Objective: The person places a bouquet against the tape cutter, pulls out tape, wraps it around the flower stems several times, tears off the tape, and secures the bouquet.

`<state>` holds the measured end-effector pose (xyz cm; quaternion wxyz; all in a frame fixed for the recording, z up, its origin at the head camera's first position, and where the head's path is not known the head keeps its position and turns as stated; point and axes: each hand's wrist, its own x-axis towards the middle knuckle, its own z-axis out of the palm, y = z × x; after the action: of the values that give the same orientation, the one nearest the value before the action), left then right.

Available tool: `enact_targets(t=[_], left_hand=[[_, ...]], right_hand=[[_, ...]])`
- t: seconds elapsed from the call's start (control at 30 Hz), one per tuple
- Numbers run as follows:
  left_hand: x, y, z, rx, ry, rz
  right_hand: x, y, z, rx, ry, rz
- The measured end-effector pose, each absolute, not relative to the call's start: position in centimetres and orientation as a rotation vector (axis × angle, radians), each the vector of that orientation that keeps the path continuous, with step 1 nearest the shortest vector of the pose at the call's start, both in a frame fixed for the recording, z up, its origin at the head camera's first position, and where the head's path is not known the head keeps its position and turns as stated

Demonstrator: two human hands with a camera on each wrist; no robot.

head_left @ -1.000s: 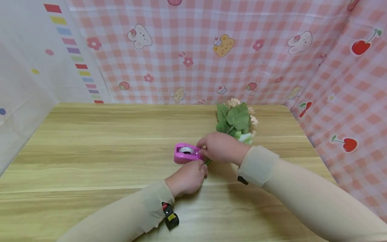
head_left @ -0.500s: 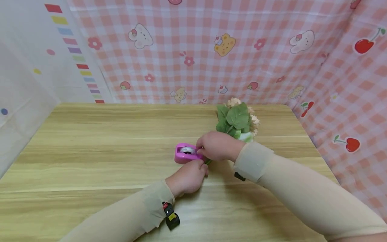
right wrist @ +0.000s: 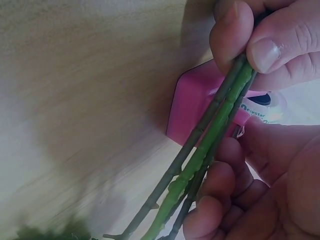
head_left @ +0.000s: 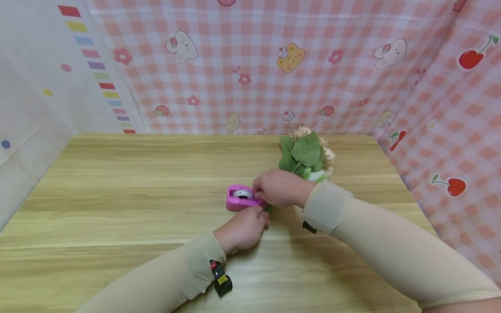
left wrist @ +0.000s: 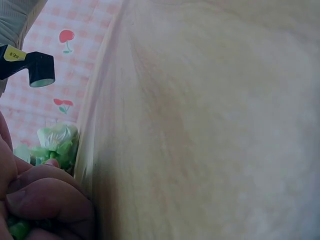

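A bunch of artificial flowers (head_left: pixel 307 149) with broad leaves and pale blooms lies on the table, its head pointing away. My left hand (head_left: pixel 242 229) pinches the ends of its green stems (right wrist: pixel 200 150) between thumb and fingers. Just beyond that hand stands a pink tape dispenser (head_left: pixel 236 202) with a roll of tape (head_left: pixel 242 194) in it. My right hand (head_left: pixel 283 188) reaches over the stems to the dispenser's front end. Its thumb and forefinger pinch at the cutter, where a bit of clear tape (right wrist: pixel 241 131) shows. Its other fingers are curled beside the stems.
The wood-grained table (head_left: pixel 137 195) stretches out on both sides of the hands. Behind it hangs a pink checked cloth (head_left: pixel 219 56), with another cloth (head_left: pixel 462 143) at the right. A black wrist camera (head_left: pixel 222 280) sits on the left sleeve.
My right hand and forearm have shifted slightly left, towards the dispenser. The left hand keeps its hold on the stems, and the dispenser stays in place.
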<state>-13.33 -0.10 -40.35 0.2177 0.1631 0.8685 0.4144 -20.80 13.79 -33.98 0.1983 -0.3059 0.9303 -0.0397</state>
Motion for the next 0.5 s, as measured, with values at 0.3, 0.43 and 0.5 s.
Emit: enact_targets(t=[0.3, 0.43, 0.5], left_hand=[[-13.29, -0.16, -40.23, 0.454, 2.4, 1.145], [-13.22, -0.15, -40.11, 0.456, 2.402, 1.146], [-13.2, -0.16, -40.12, 0.458, 2.403, 1.15]], right_hand=[[-21.04, 13.6, -34.23, -0.852, 2.608, -0.1], [-20.94, 13.42, -34.06, -0.83, 2.608, -0.094], [-20.92, 13.35, -33.98, -0.825, 2.605, -0.091]])
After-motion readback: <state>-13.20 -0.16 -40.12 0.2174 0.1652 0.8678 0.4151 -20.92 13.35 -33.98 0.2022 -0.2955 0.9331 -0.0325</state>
